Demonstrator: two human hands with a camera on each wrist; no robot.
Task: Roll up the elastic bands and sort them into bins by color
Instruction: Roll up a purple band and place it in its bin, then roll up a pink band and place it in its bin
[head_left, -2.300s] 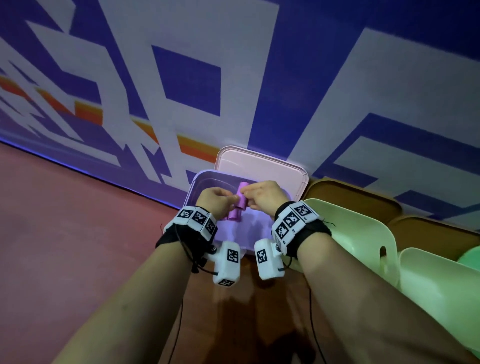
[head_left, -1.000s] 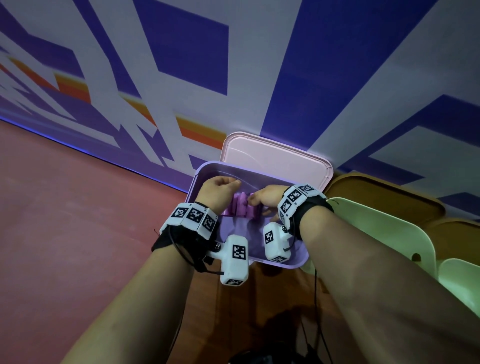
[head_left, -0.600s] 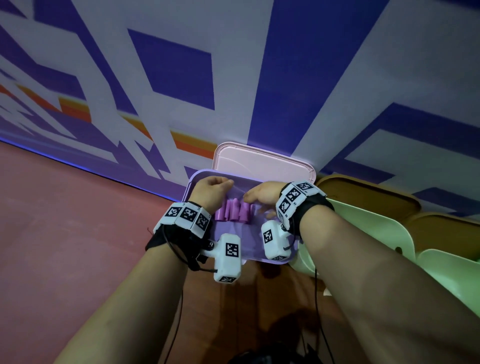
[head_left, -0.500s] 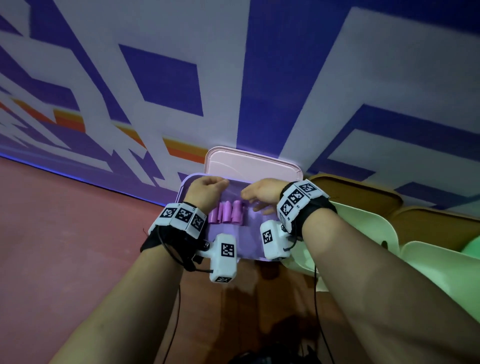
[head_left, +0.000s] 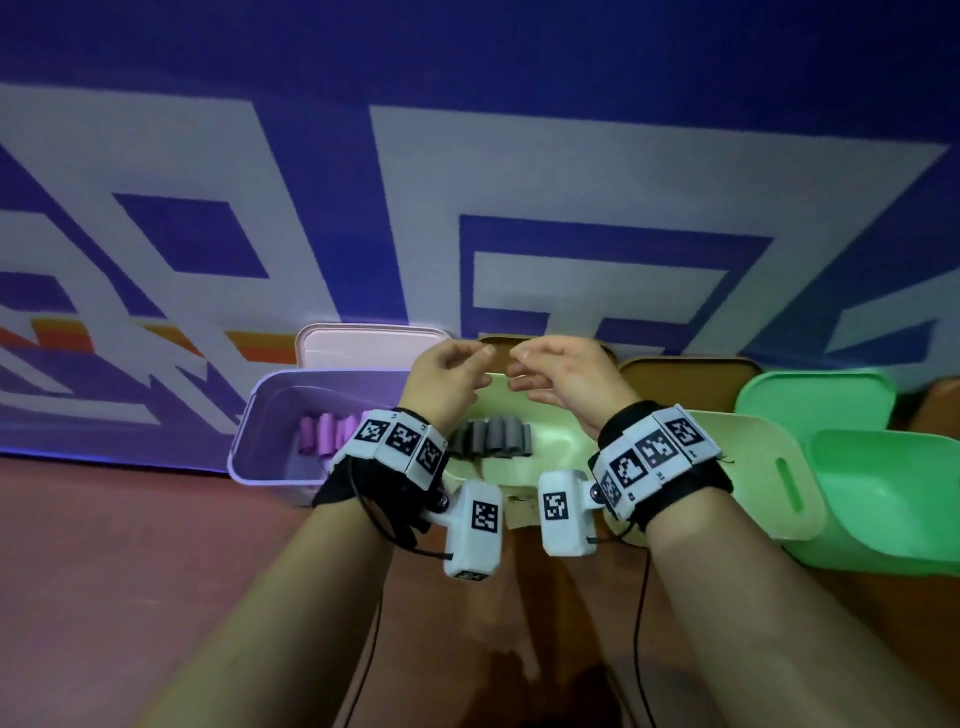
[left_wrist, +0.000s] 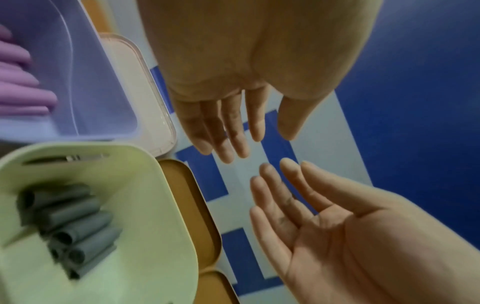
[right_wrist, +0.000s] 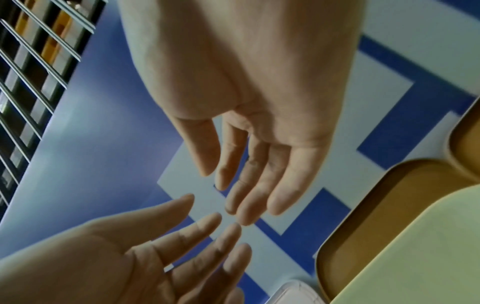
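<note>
Both hands up over the pale yellow-green bin (head_left: 748, 467), nothing held. Left hand (head_left: 447, 382) and right hand (head_left: 566, 379) face each other, fingertips close but not touching; fingers loosely extended, slight curl in head view, palms open in both wrist cams. Grip state: relaxed and wide, empty on both sides.

Landmark = pale yellow-green bin. Grey rolled bands (head_left: 491, 438) sit inside it, lying side by side in a row near its left end, below the left wrist. Left wrist cam shows them as a cluster of small tubes (left_wrist: 70, 228), a few stacked, open ends visible.

Lavender bin (head_left: 265, 415) is just left of the landmark bin, touching or nearly touching it, can't tell which. Pink rolled bands (head_left: 322, 434) lie in a row inside it, right part hidden behind the left wrist strap. Pink lid (head_left: 363, 343) stands behind the lavender bin against the wall (head_left: 519, 156).

Brown lids (head_left: 685, 382) stand behind the landmark bin. Green bin (head_left: 883, 504) sits just right of it, contents not visible.

Wrist cams w/ marker tags on both forearms, cables hanging down.
</note>
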